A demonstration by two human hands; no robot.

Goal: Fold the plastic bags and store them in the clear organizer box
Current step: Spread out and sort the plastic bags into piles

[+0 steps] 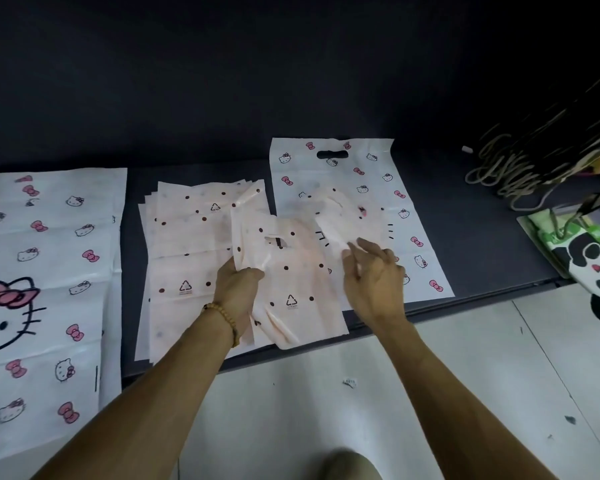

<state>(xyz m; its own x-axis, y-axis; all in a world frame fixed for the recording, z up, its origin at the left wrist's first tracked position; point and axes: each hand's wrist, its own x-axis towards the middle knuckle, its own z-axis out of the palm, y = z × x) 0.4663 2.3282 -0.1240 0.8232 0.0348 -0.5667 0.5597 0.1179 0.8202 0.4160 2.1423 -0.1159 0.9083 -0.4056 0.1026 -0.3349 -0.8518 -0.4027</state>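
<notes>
Head view: a person's two bare hands work on a pale dotted bag (288, 271) over a dark mat (465, 216).

The left hand (238, 289) pinches the bag's left edge; the right hand (374, 275) hovers spread and empty beside it. More dotted bags (184, 251) lie flat in a stack, with cat-print bags (378, 181) to either side. No box is visible. Nothing looks folded, so the task seems barely begun.

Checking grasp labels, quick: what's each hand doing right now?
Left hand: closed on the edge of the dotted bag.
Right hand: open, fingers spread above the bags, holding nothing.
</notes>
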